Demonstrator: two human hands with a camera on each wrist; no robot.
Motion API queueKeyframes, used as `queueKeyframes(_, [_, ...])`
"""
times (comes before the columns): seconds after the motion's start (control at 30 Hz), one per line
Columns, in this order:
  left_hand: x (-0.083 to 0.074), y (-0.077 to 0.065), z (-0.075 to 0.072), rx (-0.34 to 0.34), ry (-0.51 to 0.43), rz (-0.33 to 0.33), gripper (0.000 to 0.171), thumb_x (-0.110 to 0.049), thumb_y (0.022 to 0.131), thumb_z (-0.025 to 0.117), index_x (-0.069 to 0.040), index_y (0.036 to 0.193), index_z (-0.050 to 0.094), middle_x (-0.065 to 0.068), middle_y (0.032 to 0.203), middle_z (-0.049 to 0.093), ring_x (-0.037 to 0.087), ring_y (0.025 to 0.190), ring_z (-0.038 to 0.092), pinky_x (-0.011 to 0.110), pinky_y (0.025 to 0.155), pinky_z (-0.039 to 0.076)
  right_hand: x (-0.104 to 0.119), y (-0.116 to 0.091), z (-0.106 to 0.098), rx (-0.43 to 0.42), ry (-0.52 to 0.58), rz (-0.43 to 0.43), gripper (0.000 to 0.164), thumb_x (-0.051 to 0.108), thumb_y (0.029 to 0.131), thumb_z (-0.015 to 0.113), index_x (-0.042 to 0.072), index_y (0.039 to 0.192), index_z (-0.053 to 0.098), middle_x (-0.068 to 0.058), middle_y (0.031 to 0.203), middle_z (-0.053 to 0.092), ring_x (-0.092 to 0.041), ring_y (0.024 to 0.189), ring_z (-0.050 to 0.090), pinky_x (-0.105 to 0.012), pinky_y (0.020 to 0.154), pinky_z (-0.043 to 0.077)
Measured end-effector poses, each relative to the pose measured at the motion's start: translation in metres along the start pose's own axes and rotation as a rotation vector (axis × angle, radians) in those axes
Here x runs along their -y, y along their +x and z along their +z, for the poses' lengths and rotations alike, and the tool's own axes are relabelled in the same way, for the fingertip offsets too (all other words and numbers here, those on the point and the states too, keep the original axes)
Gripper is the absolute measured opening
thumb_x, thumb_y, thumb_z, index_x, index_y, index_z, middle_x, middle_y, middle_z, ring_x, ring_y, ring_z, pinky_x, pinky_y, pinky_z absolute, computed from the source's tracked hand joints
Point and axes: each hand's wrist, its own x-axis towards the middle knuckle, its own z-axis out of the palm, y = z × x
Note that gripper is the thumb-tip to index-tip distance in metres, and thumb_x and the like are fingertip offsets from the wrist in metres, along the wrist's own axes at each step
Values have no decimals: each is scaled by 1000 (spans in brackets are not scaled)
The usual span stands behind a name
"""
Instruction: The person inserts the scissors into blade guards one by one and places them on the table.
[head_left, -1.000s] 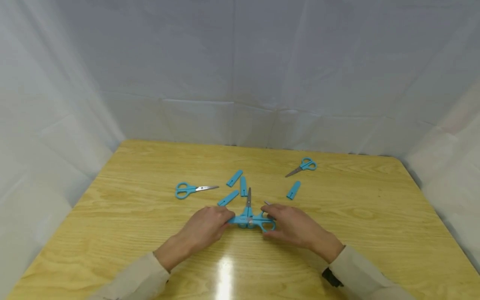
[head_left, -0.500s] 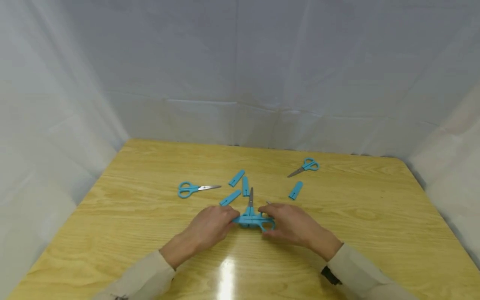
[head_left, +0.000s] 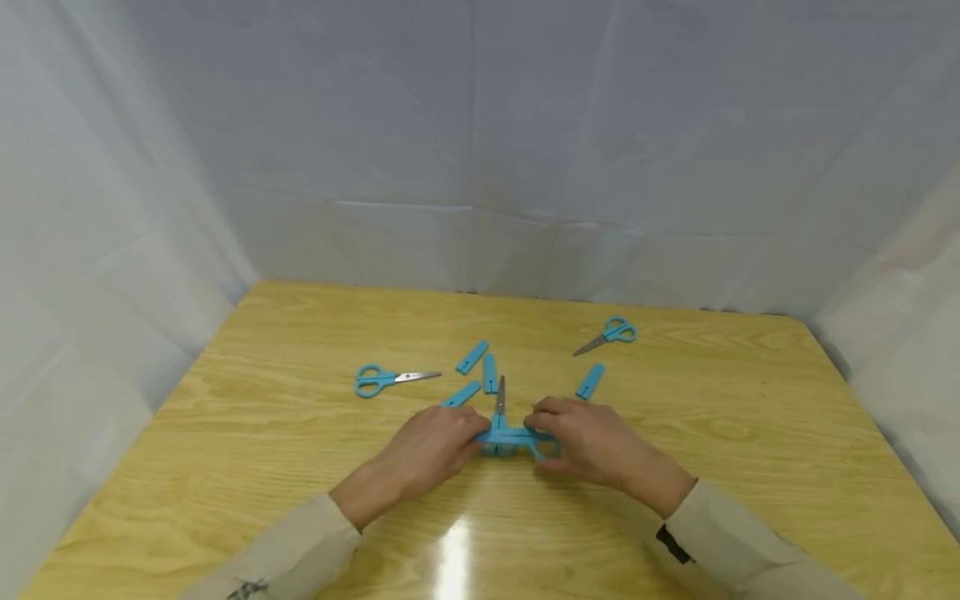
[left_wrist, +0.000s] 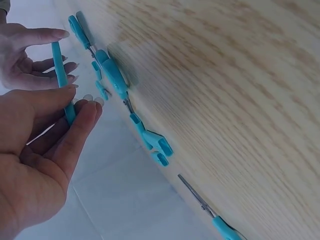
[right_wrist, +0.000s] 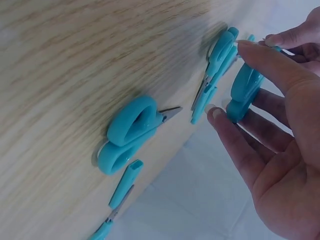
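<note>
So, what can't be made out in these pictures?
Head view: blades of the held scissors, covered by the cap; the cap's tip, behind the left hand.
Head view: the mark on the leftmost scissors, too small to read.
Left wrist view: the bottom scissors' handle, cut off by the edge.
Right wrist view: the lowest scissors' handle, likewise cut off.

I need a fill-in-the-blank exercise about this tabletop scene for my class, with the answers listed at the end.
1. Counting the left hand and the right hand, the number of hands on the held scissors is ____.
2. In the head view, the loose caps lying on the table number ____.
3. There, the blades of the leftmost scissors point toward the picture's ____ side.

Missing words: two; four; right.
</note>
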Motion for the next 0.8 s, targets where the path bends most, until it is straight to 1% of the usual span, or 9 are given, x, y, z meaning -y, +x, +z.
queueKeyframes(0.2, [-1, 5, 2, 24, -16, 3, 14, -13, 87, 70, -8, 100, 71, 1, 91, 66, 15, 80, 63, 30, 69, 53, -2, -1, -2, 30, -19, -7, 47, 34, 78, 80, 9, 114, 65, -7, 112, 62, -21, 97, 62, -33, 76, 54])
queueKeyframes(0.27, [0, 6, 3, 29, -9, 5, 15, -14, 88, 70, -8, 101, 71, 1, 91, 66, 15, 79, 63, 29, 68, 52, -2, -2, -3, 40, -21, -5, 48, 35, 78, 80, 8, 115, 64, -8, 111, 61, -20, 95, 62, -32, 74, 54])
queueKeyframes(0.43, [0, 10, 4, 10, 47, 3, 18, -19, 86, 71, -12, 102, 70, -2, 91, 64, 12, 74, 62, 27, 60, 51, -5, -5, -5, 59, -24, 9, 49, 36, 79, 79, 9, 117, 63, -7, 111, 61, -17, 91, 63, -29, 70, 54])
queueKeyframes(0.53, [0, 12, 4, -13, 72, 5, 23, -23, 85, 72, -15, 107, 69, -4, 94, 64, 10, 71, 60, 25, 54, 48, -7, -7, -8, 70, -24, 31, 51, 36, 79, 78, 7, 118, 62, -7, 111, 60, -17, 87, 63, -29, 69, 54])
queueKeyframes(0.63, [1, 14, 4, -15, 83, -2, 35, -26, 85, 72, -15, 117, 65, -2, 104, 65, 12, 77, 63, 25, 55, 48, -11, -10, -10, 68, -5, 59, 52, 36, 80, 78, 6, 119, 61, -8, 113, 60, -18, 84, 65, -31, 69, 54])
queueKeyframes(0.7, [2, 16, 3, 0, 85, -22, 44, -27, 86, 72, -16, 126, 60, 0, 113, 64, 15, 87, 64, 28, 58, 51, -14, -14, -12, 53, 7, 74, 52, 35, 80, 78, 5, 119, 61, -9, 114, 60, -18, 83, 65, -32, 69, 54])
queueKeyframes(0.8, [5, 17, 2, 5, 90, -60, 56, -30, 85, 72, -16, 136, 53, 3, 122, 60, 20, 102, 62, 33, 65, 53, -22, -21, -13, 23, 2, 103, 52, 35, 79, 78, 6, 118, 62, -8, 115, 61, -17, 82, 65, -31, 67, 54])
